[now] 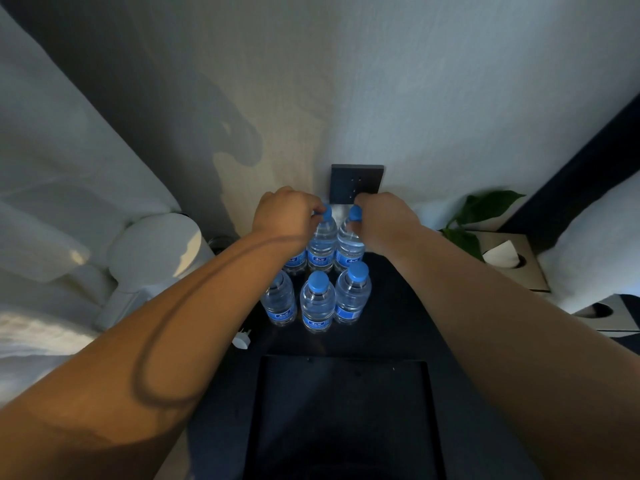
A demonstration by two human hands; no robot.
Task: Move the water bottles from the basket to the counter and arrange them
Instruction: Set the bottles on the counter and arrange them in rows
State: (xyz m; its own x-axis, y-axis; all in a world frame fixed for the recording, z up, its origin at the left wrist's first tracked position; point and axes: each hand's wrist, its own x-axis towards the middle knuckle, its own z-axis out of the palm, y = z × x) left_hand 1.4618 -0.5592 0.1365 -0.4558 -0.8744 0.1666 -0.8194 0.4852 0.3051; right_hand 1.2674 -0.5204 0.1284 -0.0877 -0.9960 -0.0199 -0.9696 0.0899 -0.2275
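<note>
Pinching blue caps (pixel 327 212), left hand (pixel 284 214) and right hand (pixel 384 218) hold far bottles (pixel 322 244); likely full, slippery, neck grip safest.

Left hand (pixel 282 211) and right hand (pixel 382 216) each pinch a blue-capped bottle's cap in the rear row (pixel 322 244); front row (pixel 317 301) stands upright on the dark worktop (pixel 398 323).

A pale wall (pixel 415 81) bears a dark socket plate (pixel 356 183) (dimly lit), leafy plant (pixel 485 206) right.
</note>
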